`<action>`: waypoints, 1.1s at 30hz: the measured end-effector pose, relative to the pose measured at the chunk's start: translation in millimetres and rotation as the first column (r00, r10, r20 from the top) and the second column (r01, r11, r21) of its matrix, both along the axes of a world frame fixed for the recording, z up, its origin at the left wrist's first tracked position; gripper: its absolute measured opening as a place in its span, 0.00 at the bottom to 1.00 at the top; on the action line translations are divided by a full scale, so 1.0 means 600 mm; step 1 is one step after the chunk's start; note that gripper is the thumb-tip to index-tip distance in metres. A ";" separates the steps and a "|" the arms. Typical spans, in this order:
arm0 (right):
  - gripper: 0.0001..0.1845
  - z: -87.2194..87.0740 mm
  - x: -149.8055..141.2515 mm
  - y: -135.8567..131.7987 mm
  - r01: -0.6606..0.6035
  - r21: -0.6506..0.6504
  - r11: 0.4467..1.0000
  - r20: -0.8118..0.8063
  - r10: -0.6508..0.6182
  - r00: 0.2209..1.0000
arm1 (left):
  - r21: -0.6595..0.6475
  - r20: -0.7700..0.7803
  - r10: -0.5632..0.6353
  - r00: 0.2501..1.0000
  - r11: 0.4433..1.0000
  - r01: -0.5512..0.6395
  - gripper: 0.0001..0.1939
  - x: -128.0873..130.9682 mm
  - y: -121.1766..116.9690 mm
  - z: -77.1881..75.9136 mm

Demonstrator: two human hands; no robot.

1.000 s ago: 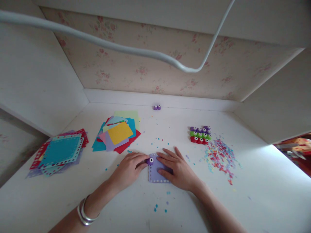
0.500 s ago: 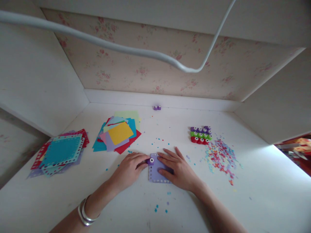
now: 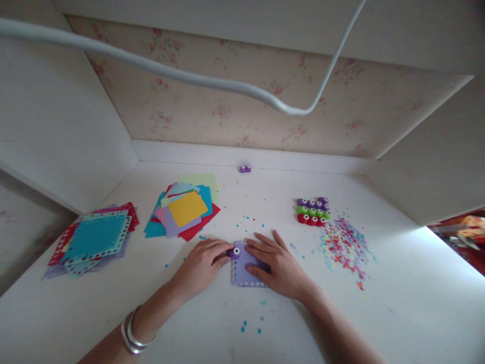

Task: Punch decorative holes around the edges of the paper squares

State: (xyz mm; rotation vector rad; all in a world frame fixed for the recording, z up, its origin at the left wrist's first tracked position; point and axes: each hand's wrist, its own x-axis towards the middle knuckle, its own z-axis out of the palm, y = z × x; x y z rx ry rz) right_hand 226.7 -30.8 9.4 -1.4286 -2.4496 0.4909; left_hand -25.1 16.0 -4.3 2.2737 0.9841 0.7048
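Observation:
A lilac paper square (image 3: 242, 273) with punched holes along its edges lies on the white desk (image 3: 397, 293). A small purple punch (image 3: 235, 252) sits on its upper left corner. My left hand (image 3: 201, 265) is curled around the punch from the left, fingers closed on it. Flat on the right half of the square rests my right hand (image 3: 278, 265), its fingers stretched out and pressing the paper down.
Plain coloured paper squares (image 3: 185, 210) are stacked at the back left, punched squares (image 3: 94, 235) further left. Several small punches (image 3: 312, 210) stand in rows at the right beside a heap of paper confetti (image 3: 343, 245). Another purple punch (image 3: 244, 168) sits by the back wall.

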 end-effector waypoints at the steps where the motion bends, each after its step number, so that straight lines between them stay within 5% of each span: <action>1: 0.26 0.000 0.000 0.000 0.000 0.000 1.000 -0.003 0.000 1.000 | -0.003 0.000 0.003 1.000 1.000 -0.003 0.11 0.000 0.000 0.000; 9: 0.26 0.004 -0.001 -0.001 0.003 0.013 1.000 -0.021 -0.003 1.000 | -0.159 0.028 0.014 1.000 0.987 -0.009 0.18 -0.004 0.000 0.026; 14: 0.25 0.003 -0.001 -0.002 0.015 0.013 1.000 -0.025 -0.015 1.000 | -0.201 0.032 0.083 0.996 0.977 -0.075 0.14 0.013 0.008 0.041; 24: 0.28 0.006 -0.002 -0.004 0.020 0.014 1.000 -0.044 -0.020 0.999 | -0.147 -0.224 0.045 0.973 0.986 -0.080 0.12 0.044 0.028 0.047; 33: 0.26 0.007 -0.004 -0.008 0.041 0.001 0.999 -0.051 -0.040 0.998 | -0.243 -0.365 -0.057 0.929 0.969 -0.036 0.07 0.068 0.057 0.060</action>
